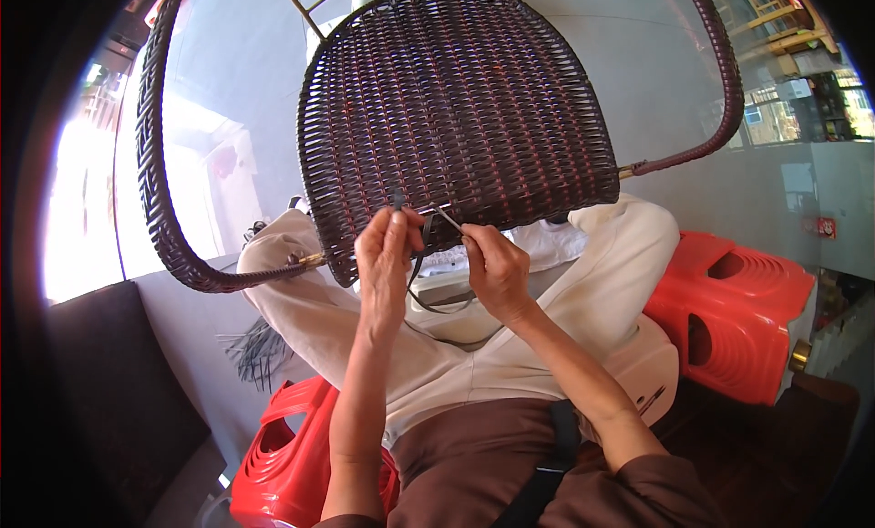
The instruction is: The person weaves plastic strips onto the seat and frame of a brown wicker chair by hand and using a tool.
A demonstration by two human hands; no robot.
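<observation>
A dark brown woven wicker chair stretches in front of me, its near edge over my lap. At that edge my left hand is closed, thumb against fingers, on a flat dark weaving strip. The strip's loose part curves down below the hand. To its right, my right hand grips a thin metal rod-like tool. The tool's far end points up and left to the edge of the weave, close to my left fingers. Its handle is hidden inside my right hand.
Woven armrest loops curve out at left and right. Red plastic stools stand at right and lower left. A bundle of dark strips lies at left, near a dark seat.
</observation>
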